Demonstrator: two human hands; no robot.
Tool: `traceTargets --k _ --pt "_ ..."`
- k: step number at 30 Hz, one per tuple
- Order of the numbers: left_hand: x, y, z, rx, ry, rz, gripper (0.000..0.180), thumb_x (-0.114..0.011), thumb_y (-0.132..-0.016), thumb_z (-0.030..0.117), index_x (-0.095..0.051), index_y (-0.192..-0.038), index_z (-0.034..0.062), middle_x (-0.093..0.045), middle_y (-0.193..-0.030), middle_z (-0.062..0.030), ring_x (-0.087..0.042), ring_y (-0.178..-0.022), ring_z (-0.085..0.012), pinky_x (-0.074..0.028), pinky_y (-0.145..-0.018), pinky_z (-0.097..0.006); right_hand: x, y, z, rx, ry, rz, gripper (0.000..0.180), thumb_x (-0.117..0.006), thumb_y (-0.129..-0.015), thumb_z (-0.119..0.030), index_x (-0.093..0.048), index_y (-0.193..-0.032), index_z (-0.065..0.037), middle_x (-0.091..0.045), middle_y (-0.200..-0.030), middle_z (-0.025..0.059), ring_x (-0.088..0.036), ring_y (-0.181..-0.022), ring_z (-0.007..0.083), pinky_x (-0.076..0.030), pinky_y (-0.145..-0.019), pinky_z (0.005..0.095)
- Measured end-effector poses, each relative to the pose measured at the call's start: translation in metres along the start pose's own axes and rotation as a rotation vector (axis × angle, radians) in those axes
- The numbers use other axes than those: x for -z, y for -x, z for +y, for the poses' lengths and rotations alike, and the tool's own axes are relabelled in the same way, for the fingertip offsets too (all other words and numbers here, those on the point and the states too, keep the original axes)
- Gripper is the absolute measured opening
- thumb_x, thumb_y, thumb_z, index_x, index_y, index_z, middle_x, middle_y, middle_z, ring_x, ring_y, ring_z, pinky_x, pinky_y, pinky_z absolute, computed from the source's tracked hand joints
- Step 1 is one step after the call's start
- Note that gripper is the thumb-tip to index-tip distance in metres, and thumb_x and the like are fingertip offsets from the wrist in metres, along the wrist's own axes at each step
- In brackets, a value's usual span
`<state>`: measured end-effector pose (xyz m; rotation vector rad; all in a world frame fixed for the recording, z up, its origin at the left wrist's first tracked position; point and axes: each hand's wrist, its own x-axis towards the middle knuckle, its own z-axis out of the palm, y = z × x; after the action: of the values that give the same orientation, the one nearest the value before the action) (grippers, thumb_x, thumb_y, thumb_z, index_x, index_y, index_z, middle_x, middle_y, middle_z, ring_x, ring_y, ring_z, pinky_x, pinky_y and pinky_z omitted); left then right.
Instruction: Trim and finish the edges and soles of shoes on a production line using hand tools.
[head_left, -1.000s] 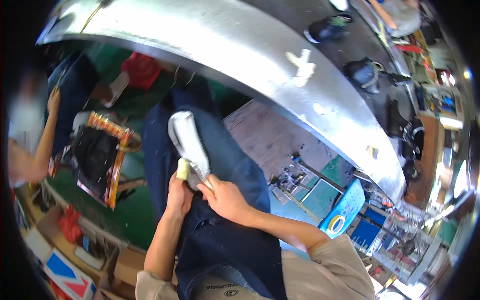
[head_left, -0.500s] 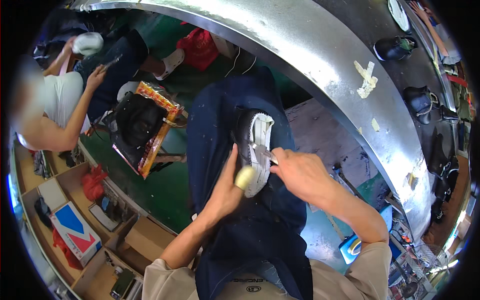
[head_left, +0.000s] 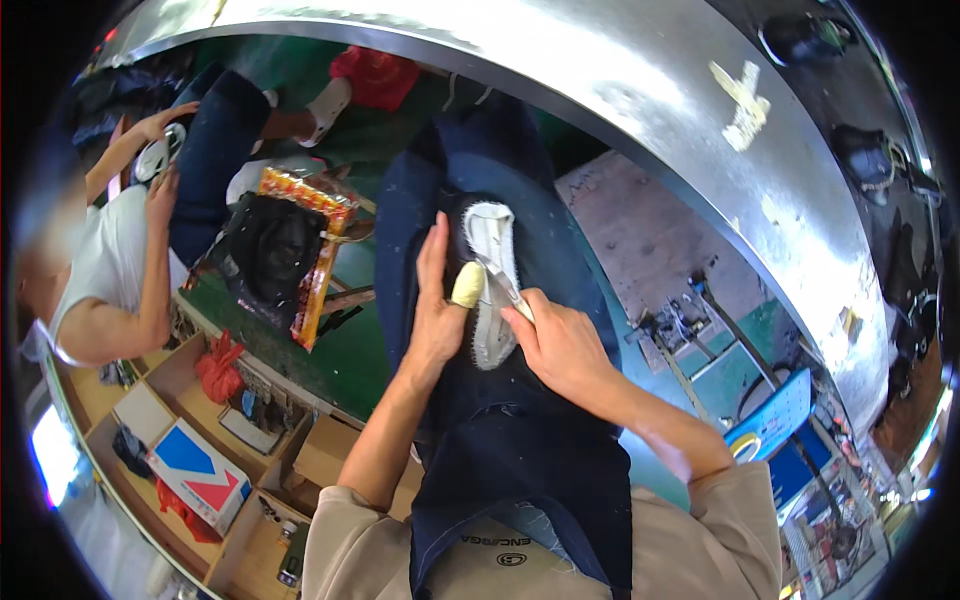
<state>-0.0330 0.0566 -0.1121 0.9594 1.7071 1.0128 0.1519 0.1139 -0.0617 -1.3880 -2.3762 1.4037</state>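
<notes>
count: one shoe [head_left: 491,232] in work. i see it sole up on the lap [head_left: 570,240], about midway between the lap's left and right edges, long axis pointing away from the body.

right hand [head_left: 566,347], one of two on my feed: fingers clamped on one tool [head_left: 507,286], pale handle, metal blade. blade tip at the sole; contact i cannot confirm.

left hand [head_left: 436,322]: at the shoe's left side, index finger and thumb apart; other fingers hidden, so i cannot tell whether they clamp it. one yellow cover [head_left: 468,286] on the thumb.

beyond the lap: one silver worktop [head_left: 640,70], near edge curved, one cream patch [head_left: 740,106] on it. i count at least two dark shoes [head_left: 866,160] past its silver strip, toward the right end.

left: one other person [head_left: 120,280], two hands at one white-and-dark object [head_left: 155,158].

lower left: one white box [head_left: 200,477].
</notes>
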Motion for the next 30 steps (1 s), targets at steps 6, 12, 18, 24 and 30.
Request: traceTargets --k 6,12,18,24,30 --pt "-0.002 -0.005 0.018 0.020 0.023 0.044 0.080 -0.072 -0.093 0.011 -0.031 -0.162 0.0105 -0.036 -0.157 -0.0189 -0.035 -0.148 -0.0325 -0.027 -0.123 -0.040 0.065 -0.012 0.002 -0.073 -0.209 -0.243 0.030 -0.060 -0.103 -0.033 -0.058 -0.106 -0.003 -0.073 -0.090 0.0163 -0.071 -0.075 0.0364 -0.055 -0.057 0.0451" --pt "-0.017 -0.007 0.023 0.019 -0.125 0.111 0.077 -0.072 -0.092 0.010 -0.033 -0.159 0.0071 -0.041 -0.151 -0.0210 -0.039 -0.143 -0.0352 -0.032 -0.120 -0.042 0.038 -0.061 0.022 0.289 0.329 -0.074 0.024 -0.063 -0.101 -0.028 -0.058 -0.103 -0.004 -0.069 -0.083 0.0167 -0.069 -0.071 0.0377 -0.053 -0.059 0.0472" --pt "-0.017 0.002 0.011 -0.075 -0.129 0.146 0.083 -0.073 -0.094 0.015 -0.025 -0.161 0.0051 -0.035 -0.156 -0.0236 -0.036 -0.145 -0.0367 -0.030 -0.121 -0.041 0.049 -0.057 0.004 0.399 0.210 -0.028 0.024 -0.060 -0.102 -0.027 -0.055 -0.097 -0.004 -0.069 -0.080 0.0174 -0.068 -0.070 0.0395 -0.052 -0.057 0.0484" --pt "-0.004 0.004 0.003 0.001 0.018 -0.036 0.106 -0.079 -0.092 0.020 -0.003 -0.166 0.0086 -0.026 -0.165 -0.0212 -0.027 -0.153 -0.0295 -0.021 -0.125 -0.040 0.058 -0.055 -0.013 0.438 0.251 0.013 0.029 -0.062 -0.101 -0.029 -0.055 -0.090 -0.004 -0.068 -0.073 0.0169 -0.070 -0.066 0.0365 -0.054 -0.057 0.0449" --pt "-0.007 0.000 0.006 -0.030 -0.067 -0.053 0.130 -0.091 -0.080 0.027 0.005 -0.166 0.0101 -0.027 -0.164 -0.0218 -0.031 -0.151 -0.0304 -0.027 -0.123 -0.040 0.060 -0.056 0.001 0.333 0.370 -0.137 0.025 -0.063 -0.101 -0.028 -0.060 -0.097 -0.004 -0.068 -0.075 0.0149 -0.069 -0.069 0.0367 -0.052 -0.058 0.0464"
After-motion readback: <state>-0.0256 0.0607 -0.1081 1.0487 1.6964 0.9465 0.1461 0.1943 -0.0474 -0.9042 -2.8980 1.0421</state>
